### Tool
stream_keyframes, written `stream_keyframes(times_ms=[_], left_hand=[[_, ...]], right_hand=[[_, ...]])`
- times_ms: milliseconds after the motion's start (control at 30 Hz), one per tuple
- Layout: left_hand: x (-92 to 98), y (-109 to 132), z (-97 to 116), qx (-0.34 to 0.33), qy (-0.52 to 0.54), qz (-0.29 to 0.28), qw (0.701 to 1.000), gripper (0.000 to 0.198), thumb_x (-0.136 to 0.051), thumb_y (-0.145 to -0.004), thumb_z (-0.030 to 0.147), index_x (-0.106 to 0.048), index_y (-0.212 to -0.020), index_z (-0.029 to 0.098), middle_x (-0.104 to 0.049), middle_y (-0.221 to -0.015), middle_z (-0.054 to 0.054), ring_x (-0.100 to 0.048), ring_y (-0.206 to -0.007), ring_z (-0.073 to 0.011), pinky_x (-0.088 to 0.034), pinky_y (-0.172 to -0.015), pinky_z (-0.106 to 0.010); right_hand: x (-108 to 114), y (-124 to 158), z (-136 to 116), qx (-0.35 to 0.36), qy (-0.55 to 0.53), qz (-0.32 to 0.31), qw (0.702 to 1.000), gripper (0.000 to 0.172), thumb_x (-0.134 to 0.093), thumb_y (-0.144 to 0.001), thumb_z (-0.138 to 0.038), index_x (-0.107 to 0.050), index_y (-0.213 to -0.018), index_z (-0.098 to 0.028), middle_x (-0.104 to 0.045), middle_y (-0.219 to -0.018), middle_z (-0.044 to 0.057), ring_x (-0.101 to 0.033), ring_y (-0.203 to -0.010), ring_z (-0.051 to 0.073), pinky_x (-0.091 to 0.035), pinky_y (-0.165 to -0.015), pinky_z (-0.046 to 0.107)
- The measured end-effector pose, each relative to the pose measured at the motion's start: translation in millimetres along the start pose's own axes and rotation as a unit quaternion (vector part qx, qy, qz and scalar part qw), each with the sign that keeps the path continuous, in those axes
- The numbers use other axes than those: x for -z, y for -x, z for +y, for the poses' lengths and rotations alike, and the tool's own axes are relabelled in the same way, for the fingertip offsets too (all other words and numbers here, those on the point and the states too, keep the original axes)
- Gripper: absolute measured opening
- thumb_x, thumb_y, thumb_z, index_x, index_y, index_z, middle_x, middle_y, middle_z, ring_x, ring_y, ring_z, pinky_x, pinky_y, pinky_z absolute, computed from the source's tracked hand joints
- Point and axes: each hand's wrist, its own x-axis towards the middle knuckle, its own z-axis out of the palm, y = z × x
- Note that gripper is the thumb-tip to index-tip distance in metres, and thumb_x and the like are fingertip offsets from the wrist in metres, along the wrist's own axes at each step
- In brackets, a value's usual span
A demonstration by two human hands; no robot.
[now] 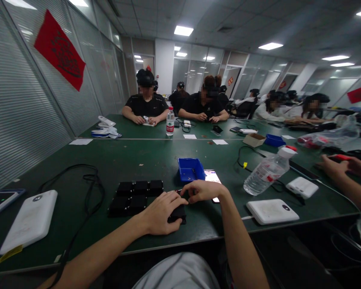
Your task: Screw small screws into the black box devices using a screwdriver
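Observation:
My left hand (164, 212) lies over a small black box (180, 212) near the table's front edge, its fingers across the top and its thumb along the near side. Close against it, my right hand (198, 190) is curled with fingertips pinched at the far edge of that box. Whatever sits between those fingertips is too small to make out. Left of my hands, several matching black boxes (137, 202) stand in two rows, small bright dots at their corners. Just beyond my right hand is a blue plastic tray (191, 170); a lit phone (212, 176) lies partly under my right wrist.
A water bottle (266, 170) leans at the right, near a white power bank (272, 211). Another white power bank (30, 218) and a black cable (92, 184) lie left. A co-worker's hands (338, 164) hold something red at far right. People sit across the green table (132, 154).

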Motion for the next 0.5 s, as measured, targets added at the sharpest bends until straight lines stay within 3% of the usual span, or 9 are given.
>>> stream_keyframes(times_ms=[100, 200, 367, 500], left_hand=[[-0.7, -0.9, -0.4, 0.001, -0.002, -0.002, 1.000, 0.048, -0.067, -0.083, 0.024, -0.055, -0.130, 0.021, -0.062, -0.126, -0.010, -0.059, -0.117, -0.0291, -0.046, -0.104, -0.044], [-1.8, -1.2, -0.4, 0.000, -0.001, -0.002, 1.000, 0.048, -0.067, -0.084, 0.025, -0.055, -0.130, 0.022, -0.063, -0.126, -0.010, -0.059, -0.117, -0.0290, -0.046, -0.104, -0.043], [-1.8, -1.1, -0.1, -0.001, 0.004, 0.000, 1.000, 0.043, -0.067, -0.084, 0.025, -0.056, -0.126, 0.021, -0.064, -0.124, -0.010, -0.059, -0.118, -0.0293, -0.046, -0.104, -0.044], [-0.6, -1.8, 0.5, 0.006, 0.018, 0.004, 1.000, 0.045, -0.067, -0.083, 0.025, -0.055, -0.126, 0.021, -0.064, -0.126, -0.010, -0.060, -0.120, -0.0290, -0.046, -0.106, -0.043]], right_hand=[[0.0, 2.7, -2.3, 0.022, -0.060, -0.018, 0.998, 0.031, -0.071, -0.087, -0.029, -0.076, -0.114, -0.014, -0.065, -0.121, 0.010, -0.059, -0.062, 0.006, -0.044, -0.049, 0.016], [-0.5, 4.7, -4.7, 0.034, -0.107, -0.013, 0.994, 0.024, -0.068, -0.089, -0.028, -0.078, -0.106, -0.014, -0.047, -0.148, 0.013, -0.064, -0.064, 0.003, -0.049, -0.047, 0.015], [-2.6, 3.1, -5.4, 0.020, -0.131, -0.032, 0.991, 0.027, -0.063, -0.094, -0.029, -0.077, -0.110, -0.012, -0.036, -0.158, 0.016, -0.066, -0.065, 0.002, -0.056, -0.051, 0.015], [-3.0, 3.1, -4.7, -0.005, -0.151, -0.031, 0.988, 0.038, -0.067, -0.092, -0.042, -0.074, -0.109, -0.009, -0.045, -0.153, 0.019, -0.067, -0.064, 0.005, -0.057, -0.049, 0.016]])
